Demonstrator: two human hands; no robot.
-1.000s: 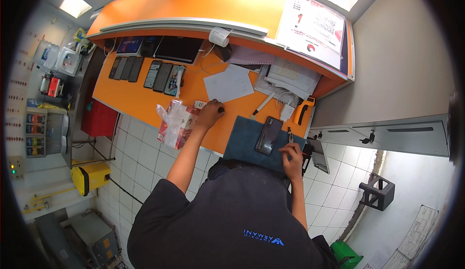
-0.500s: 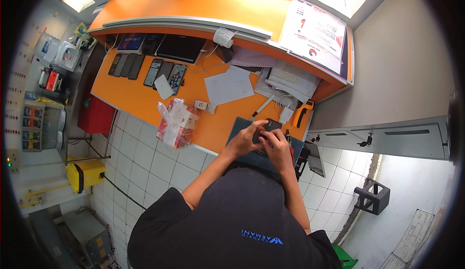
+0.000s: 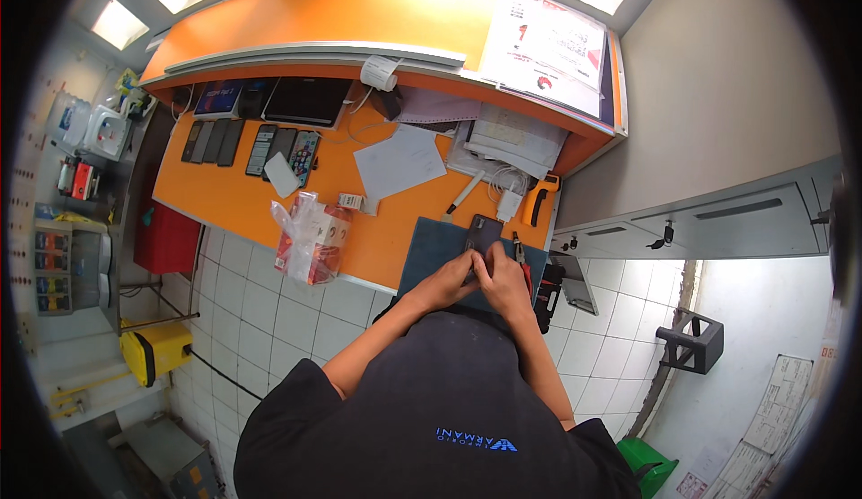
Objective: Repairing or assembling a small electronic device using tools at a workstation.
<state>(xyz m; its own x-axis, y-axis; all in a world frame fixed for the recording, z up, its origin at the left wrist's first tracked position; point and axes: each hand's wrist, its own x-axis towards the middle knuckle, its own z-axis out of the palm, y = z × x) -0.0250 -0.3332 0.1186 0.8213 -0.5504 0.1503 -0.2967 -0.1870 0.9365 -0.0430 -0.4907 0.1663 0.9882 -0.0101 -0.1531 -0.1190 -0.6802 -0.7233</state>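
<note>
A dark smartphone (image 3: 486, 231) lies over a blue-grey mat (image 3: 422, 249) near the counter's front edge, its far end uncovered. Bent fingers of my left hand (image 3: 448, 282) close on the near left part of it. From the other side my right hand (image 3: 505, 282) grips the near right part, fingertips meeting those of the left. What lies under the fingertips is hidden. Just right of the phone, pliers (image 3: 520, 249) with red handles rest on the mat.
A yellow-black handheld device (image 3: 540, 199), a white charger (image 3: 509, 205) with coiled cable and a white pen (image 3: 463, 193) lie beyond the mat. Leftward are a plastic-wrapped red box (image 3: 314, 240), paper sheets (image 3: 400, 162) and several phones (image 3: 260, 150). A raised orange shelf (image 3: 314, 23) overhangs the back.
Both hands have slid from the phone's far part toward its near end, so more of the phone shows. The whole view has shifted slightly, moving the counter leftward.
</note>
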